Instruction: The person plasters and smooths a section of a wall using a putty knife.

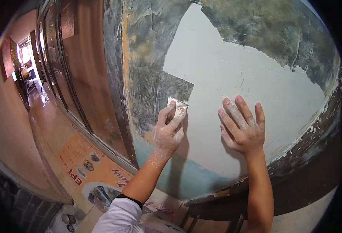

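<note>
My left hand [170, 126], dusted with white, pinches a small flat scraper [178, 105] whose upper edge lies at the border between the dark mottled wall [151, 89] and the pale smooth patch [217, 66]. Fingers spread and pointing upward, my right hand [242, 126] rests against the pale patch and holds nothing. White powder also coats its fingers. Small scratches and marks show on the patch near it. Below the two hands, the lower wall [194, 174] is bluish green.
An orange printed banner [89, 159] lies on the floor at the lower left. Beyond it, a corridor floor [48, 112] runs toward a bright doorway. A container [68, 219] stands at the bottom left. Dark bars [194, 223] show at the bottom centre.
</note>
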### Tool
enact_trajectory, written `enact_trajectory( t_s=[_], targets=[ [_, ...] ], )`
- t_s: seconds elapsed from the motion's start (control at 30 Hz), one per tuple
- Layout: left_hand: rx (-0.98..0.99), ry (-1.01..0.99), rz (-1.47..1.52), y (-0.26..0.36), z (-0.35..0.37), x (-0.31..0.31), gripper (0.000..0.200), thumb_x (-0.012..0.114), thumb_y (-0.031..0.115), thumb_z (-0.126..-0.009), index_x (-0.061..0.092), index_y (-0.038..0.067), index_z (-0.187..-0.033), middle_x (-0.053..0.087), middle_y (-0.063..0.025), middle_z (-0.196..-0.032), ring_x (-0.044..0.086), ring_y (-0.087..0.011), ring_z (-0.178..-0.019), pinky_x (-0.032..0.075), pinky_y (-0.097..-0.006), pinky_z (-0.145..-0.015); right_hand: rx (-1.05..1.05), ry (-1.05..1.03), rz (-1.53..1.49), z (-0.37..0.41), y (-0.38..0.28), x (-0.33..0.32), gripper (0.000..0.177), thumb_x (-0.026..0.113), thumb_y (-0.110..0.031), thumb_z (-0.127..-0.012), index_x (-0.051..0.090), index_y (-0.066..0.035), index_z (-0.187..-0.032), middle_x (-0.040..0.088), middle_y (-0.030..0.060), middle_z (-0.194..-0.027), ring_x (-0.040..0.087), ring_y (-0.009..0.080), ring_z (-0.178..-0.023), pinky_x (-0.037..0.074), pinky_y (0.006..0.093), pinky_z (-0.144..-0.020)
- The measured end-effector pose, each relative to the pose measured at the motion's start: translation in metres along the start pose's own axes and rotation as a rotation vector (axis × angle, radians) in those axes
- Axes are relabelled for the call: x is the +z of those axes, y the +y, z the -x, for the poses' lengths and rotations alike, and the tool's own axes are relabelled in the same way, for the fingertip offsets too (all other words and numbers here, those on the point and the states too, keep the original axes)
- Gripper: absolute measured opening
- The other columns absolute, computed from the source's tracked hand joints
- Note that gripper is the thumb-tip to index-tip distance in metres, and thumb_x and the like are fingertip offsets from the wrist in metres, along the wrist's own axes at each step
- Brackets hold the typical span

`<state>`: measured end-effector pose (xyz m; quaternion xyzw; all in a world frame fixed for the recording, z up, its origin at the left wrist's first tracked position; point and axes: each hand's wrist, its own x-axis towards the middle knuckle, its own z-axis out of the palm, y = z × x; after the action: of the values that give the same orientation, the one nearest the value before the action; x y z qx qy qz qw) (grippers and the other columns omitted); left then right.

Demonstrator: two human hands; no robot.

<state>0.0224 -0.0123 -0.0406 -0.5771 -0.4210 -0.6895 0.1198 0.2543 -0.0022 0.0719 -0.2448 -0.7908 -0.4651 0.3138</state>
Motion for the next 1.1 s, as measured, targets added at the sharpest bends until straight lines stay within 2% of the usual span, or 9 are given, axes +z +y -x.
enact_trajectory(
  t_s=[0.1, 0.4, 0.47, 0.67, 0.73, 0.77, 0.9, 1.03, 1.1],
  targets=[
    [0.008, -0.004, -0.012, 0.004, -0.007, 0.002, 0.035, 0.067, -0.015, -0.084, 0.077, 0.003, -0.111, 0.054, -0.0172, -0.132, 0.062, -0.038, -0.128, 0.055, -0.0416, -0.102, 0.011, -0.007, -0.011, 0.001, -0.001, 0.0, 0.035, 0.069, -0.028, -0.085, 0.073, -0.028, -0.12, 0.064, -0.0075, -0.142, 0.052, 0.0156, -0.14, 0.017, 0.0528, -0.127],
    [-0.006, -0.006, 0.005, 0.024, -0.036, 0.006, 0.034, 0.065, -0.018, -0.084, 0.077, 0.002, -0.109, 0.054, -0.0165, -0.129, 0.058, -0.0404, -0.132, 0.055, -0.0451, -0.105, 0.014, -0.038, -0.031, 0.003, 0.001, 0.0, 0.041, 0.071, -0.029, -0.084, 0.071, -0.027, -0.125, 0.059, -0.0083, -0.148, 0.047, 0.0145, -0.144, 0.016, 0.0535, -0.127],
    [0.072, 0.033, -0.003, 0.02, -0.045, 0.01, 0.032, 0.064, -0.018, -0.084, 0.077, 0.001, -0.107, 0.054, -0.0166, -0.128, 0.057, -0.0401, -0.133, 0.055, -0.0456, -0.106, 0.016, -0.035, -0.026, 0.004, 0.001, 0.002, 0.043, 0.072, -0.03, -0.083, 0.07, -0.027, -0.126, 0.059, -0.0085, -0.149, 0.046, 0.0146, -0.145, 0.015, 0.0536, -0.127],
    [0.057, -0.001, -0.014, 0.026, -0.054, 0.002, 0.032, 0.064, -0.017, -0.082, 0.077, 0.0, -0.106, 0.054, -0.0169, -0.131, 0.06, -0.039, -0.129, 0.058, -0.0411, -0.102, 0.004, -0.034, -0.025, 0.003, 0.002, 0.001, 0.041, 0.071, -0.029, -0.085, 0.07, -0.027, -0.125, 0.059, -0.0082, -0.148, 0.046, 0.0143, -0.145, 0.015, 0.053, -0.127],
    [-0.003, -0.021, 0.004, 0.027, -0.049, -0.005, 0.034, 0.065, -0.015, -0.082, 0.077, 0.001, -0.108, 0.054, -0.0165, -0.132, 0.065, -0.0357, -0.121, 0.058, -0.0388, -0.097, 0.006, -0.019, -0.019, 0.003, 0.002, 0.001, 0.04, 0.07, -0.029, -0.085, 0.07, -0.027, -0.125, 0.06, -0.0081, -0.147, 0.047, 0.015, -0.144, 0.016, 0.0526, -0.127],
    [0.123, 0.021, -0.067, 0.016, -0.043, -0.007, 0.036, 0.065, -0.014, -0.082, 0.078, 0.003, -0.111, 0.055, -0.0165, -0.133, 0.066, -0.0326, -0.116, 0.057, -0.0367, -0.094, 0.007, -0.004, -0.018, 0.003, 0.001, 0.001, 0.039, 0.07, -0.029, -0.085, 0.071, -0.027, -0.124, 0.062, -0.0075, -0.144, 0.049, 0.0157, -0.142, 0.016, 0.052, -0.127],
    [-0.03, -0.042, -0.027, -0.004, 0.003, -0.019, 0.034, 0.068, -0.013, -0.082, 0.078, 0.003, -0.111, 0.055, -0.0187, -0.132, 0.062, -0.0342, -0.124, 0.054, -0.0386, -0.1, -0.01, 0.01, -0.011, 0.001, 0.001, -0.001, 0.037, 0.069, -0.029, -0.086, 0.071, -0.027, -0.122, 0.063, -0.0071, -0.143, 0.05, 0.0162, -0.142, 0.016, 0.0515, -0.127],
    [-0.043, -0.029, -0.02, -0.031, 0.045, -0.029, 0.031, 0.067, -0.014, -0.084, 0.076, 0.0, -0.109, 0.054, -0.02, -0.133, 0.063, -0.0368, -0.122, 0.053, -0.0386, -0.102, -0.013, 0.013, -0.004, 0.0, 0.002, -0.003, 0.036, 0.068, -0.028, -0.086, 0.072, -0.026, -0.121, 0.064, -0.0067, -0.143, 0.05, 0.0165, -0.142, 0.017, 0.0514, -0.127],
    [-0.095, -0.025, -0.003, -0.04, 0.066, -0.033, 0.033, 0.068, -0.013, -0.083, 0.077, 0.003, -0.111, 0.055, -0.02, -0.134, 0.063, -0.0377, -0.124, 0.053, -0.0398, -0.103, -0.007, 0.013, -0.005, 0.001, 0.001, -0.002, 0.036, 0.068, -0.026, -0.084, 0.073, -0.026, -0.12, 0.065, -0.006, -0.141, 0.051, 0.0174, -0.141, 0.017, 0.0512, -0.126]
  ],
)
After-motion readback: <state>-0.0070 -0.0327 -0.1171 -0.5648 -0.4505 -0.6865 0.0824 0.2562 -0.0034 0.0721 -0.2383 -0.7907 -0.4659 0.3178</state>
